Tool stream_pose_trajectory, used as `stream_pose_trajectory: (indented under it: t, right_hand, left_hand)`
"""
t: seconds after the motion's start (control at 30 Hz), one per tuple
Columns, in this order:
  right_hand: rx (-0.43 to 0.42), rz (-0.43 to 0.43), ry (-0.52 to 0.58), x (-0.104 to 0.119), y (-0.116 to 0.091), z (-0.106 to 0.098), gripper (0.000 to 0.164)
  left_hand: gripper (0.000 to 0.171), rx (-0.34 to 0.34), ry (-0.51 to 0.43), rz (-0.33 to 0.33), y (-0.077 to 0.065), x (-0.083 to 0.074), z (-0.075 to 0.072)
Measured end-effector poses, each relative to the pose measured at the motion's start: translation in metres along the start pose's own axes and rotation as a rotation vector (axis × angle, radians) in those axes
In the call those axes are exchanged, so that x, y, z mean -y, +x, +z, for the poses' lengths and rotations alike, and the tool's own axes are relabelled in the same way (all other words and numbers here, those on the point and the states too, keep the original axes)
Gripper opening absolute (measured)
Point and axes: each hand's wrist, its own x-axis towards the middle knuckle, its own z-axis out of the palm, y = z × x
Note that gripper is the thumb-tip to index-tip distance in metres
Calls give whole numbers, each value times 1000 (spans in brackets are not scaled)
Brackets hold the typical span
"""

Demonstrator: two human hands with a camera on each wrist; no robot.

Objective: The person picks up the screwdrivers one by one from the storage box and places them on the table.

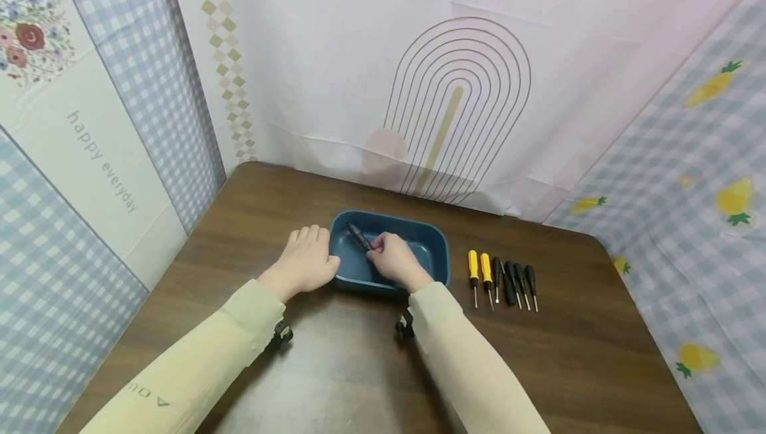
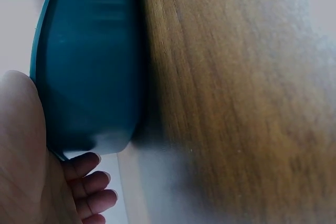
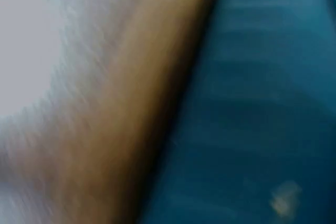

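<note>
A dark blue rectangular bin (image 1: 439,238) stands near the middle of the table. My left hand (image 1: 306,258) holds its left end; in the left wrist view the thumb lies at the rim and the fingers (image 2: 92,184) curl by the outside of the end wall. Inside the bin, my right hand (image 1: 395,260) pinches a black screwdriver (image 1: 360,237), whose handle-like part points to the back left; its other end is hidden by the hand. The right wrist view shows the bin's outer front wall (image 3: 252,114), blurred, without the hand.
To the right of the bin, two yellow-handled screwdrivers (image 1: 473,266) and several black-handled screwdrivers (image 1: 531,278) lie side by side in a row. The brown wooden table (image 1: 574,341) ends at a white cloth (image 1: 311,55) behind, with checked cloths at both sides.
</note>
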Motion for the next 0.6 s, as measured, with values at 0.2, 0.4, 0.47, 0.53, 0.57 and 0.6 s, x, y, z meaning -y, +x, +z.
stream_pose_trajectory:
  t: [0.2, 0.4, 0.47, 0.53, 0.57, 0.6]
  right_hand:
    - [-113, -85, 88, -3, -11, -36, 17]
    - [-192, -112, 234, -15, -30, -78, 24]
    - [-208, -114, 287, -23, -36, -90, 28]
    - [-224, -108, 336, -31, -41, -100, 32]
    - [-233, -102, 358, -36, -44, -104, 34]
    - [-239, -91, 385, -42, -47, -108, 36]
  left_hand:
    - [38, 8, 3, -2, 1, 2, 1]
    - [39, 9, 3, 2, 1, 1, 2]
    - [39, 12, 3, 2, 1, 1, 2]
    - [39, 13, 2, 1, 1, 1, 1]
    - [39, 13, 2, 0, 1, 1, 1]
    - [39, 12, 2, 0, 1, 1, 1]
